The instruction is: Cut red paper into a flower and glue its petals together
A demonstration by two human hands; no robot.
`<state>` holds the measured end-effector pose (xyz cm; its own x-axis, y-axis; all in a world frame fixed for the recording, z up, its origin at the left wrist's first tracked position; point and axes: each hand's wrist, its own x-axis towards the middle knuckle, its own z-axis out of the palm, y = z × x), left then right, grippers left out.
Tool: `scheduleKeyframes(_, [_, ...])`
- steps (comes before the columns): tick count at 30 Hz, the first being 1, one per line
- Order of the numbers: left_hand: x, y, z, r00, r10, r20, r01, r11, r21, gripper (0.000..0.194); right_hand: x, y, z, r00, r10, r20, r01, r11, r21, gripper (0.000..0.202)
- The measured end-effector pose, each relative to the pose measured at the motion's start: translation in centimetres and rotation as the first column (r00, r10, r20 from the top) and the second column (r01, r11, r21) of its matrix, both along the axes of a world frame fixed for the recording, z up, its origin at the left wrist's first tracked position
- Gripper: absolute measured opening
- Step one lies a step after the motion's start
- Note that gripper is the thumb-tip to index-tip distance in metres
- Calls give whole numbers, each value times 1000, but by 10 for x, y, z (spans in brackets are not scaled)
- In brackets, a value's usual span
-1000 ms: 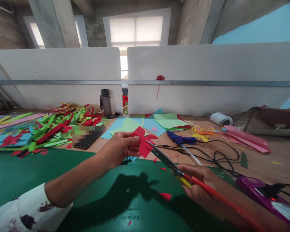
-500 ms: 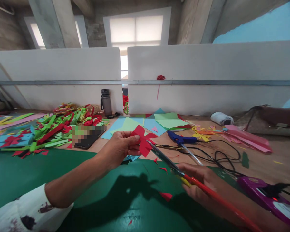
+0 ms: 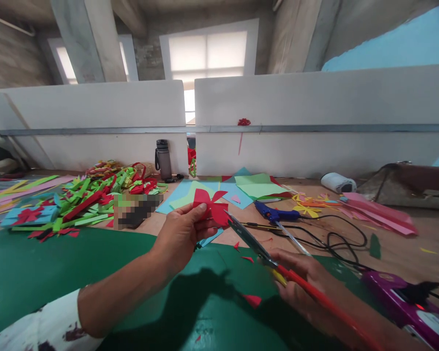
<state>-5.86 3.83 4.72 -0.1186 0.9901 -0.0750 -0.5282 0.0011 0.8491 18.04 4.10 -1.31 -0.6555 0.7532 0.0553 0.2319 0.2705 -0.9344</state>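
Red paper piece cut into a flower shape [image 3: 217, 213] is up off the table, near the middle of the view, over the edge of the green sheet [image 3: 69, 256] that covers the near tabletop. Left hand [image 3: 177, 236] pinches it between thumb and fingers; right hand [image 3: 302, 263] is curled round long metal scissors with red and yellow handles [image 3: 249, 240], blades close together, tips overlapping the lower right petal. Whether they bite into the paper, cannot tell. Progress, as judged: several petals have their outline and a deep notch parts the upper ones, so shaping looks well advanced; the petal at the blades seems the unfinished part, though fingers hide some of the edge. Small red triangular offcuts [image 3: 252, 301] lie below. Containers: upright grey bottle with black lid [image 3: 164, 163] by the white partition [image 3: 131, 148], lid on, contents not discernible. Brown and beige handbag [image 3: 398, 183] at far right, flap down, inside hidden. Heap of green and red paper strips [image 3: 84, 197] lies loose at left.
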Motion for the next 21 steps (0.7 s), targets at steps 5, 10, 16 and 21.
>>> scheduleKeyframes(5, [1, -1, -3, 1000, 8, 1, -8, 1000, 3, 3, -5, -8, 18, 999, 19, 32, -18, 999, -34, 60])
scheduleKeyframes(10, [3, -2, -5, 1000, 14, -21, -13, 1000, 18, 1, -9, -10, 21, 1000, -13, 7, 13, 1000, 21, 61])
scheduleKeyframes(16, [3, -2, -7, 998, 38, -45, -37, 999, 26, 4, -8, -12, 19, 999, -28, 40, 29, 999, -42, 69])
scheduleKeyframes(21, [4, -2, -7, 999, 31, -44, -29, 999, 27, 4, -8, -11, 19, 1000, -25, 15, 26, 999, -31, 70])
